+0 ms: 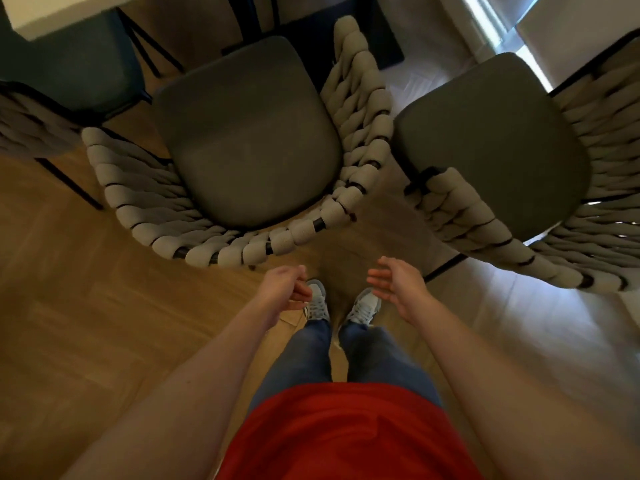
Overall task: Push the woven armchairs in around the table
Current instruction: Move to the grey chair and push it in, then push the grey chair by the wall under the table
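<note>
You have the middle armchair straight before you: dark seat pad, thick pale rope woven round a black frame, its curved back toward you and its front near the table at the corner. A second armchair stands just to its right, angled, and a third shows partly at the left edge.

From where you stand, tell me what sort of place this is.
Probably a home dining area: woven armchairs gathered by a pale table corner, on a wood parquet floor.
</note>
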### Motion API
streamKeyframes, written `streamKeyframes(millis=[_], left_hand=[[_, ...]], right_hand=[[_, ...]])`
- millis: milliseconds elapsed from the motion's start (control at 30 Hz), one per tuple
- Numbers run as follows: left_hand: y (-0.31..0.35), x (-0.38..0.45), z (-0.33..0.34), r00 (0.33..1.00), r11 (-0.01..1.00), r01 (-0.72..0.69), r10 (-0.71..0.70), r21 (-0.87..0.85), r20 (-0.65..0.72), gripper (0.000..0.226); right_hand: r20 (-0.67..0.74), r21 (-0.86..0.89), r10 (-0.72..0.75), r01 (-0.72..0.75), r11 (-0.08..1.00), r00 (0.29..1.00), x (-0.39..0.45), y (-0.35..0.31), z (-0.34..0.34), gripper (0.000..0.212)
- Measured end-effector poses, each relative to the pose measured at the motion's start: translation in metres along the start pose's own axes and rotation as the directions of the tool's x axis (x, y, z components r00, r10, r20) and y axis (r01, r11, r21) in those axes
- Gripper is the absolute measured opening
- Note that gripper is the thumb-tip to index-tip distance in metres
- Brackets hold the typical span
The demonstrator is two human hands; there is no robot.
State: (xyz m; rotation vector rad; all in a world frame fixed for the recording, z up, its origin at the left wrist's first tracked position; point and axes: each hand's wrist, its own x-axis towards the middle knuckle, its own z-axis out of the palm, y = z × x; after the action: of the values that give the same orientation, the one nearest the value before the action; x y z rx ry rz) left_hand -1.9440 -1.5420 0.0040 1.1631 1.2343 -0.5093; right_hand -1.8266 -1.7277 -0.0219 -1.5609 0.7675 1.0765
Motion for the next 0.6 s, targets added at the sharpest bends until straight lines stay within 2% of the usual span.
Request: streamKeyframes(millis=[133,300,467,600], left_hand=[[0.004,-0.007,0.027,0.999,0.991,-0.04,0.036,0.13,0.036,0.025],[0.007,-0.016,0.074,0.997,0.981,-0.061,0.049,0.183,0.065,0.023],[0.0,-0.026,0.145,0.997,0.967,-0.063,0.05,0.247,0.061,0.027],[-0.015,-0.035,0.213,0.997,0.964,-0.041,0.022,0.263,0.077,0.028]], right_hand=[[-0.047,0.045,0.019,-0.016,0.999,0.999,-0.003,0.009,-0.044,0.023],[-0.052,0.082,0.018,-0.014,0.997,0.998,-0.005,0.009,-0.103,0.024],[0.003,0.067,-0.01,0.01,0.998,1.0,-0.006,0.008,-0.179,0.025],[-0.016,0.1,-0.031,0.033,0.994,0.999,-0.008,0.012,-0.262,0.028]])
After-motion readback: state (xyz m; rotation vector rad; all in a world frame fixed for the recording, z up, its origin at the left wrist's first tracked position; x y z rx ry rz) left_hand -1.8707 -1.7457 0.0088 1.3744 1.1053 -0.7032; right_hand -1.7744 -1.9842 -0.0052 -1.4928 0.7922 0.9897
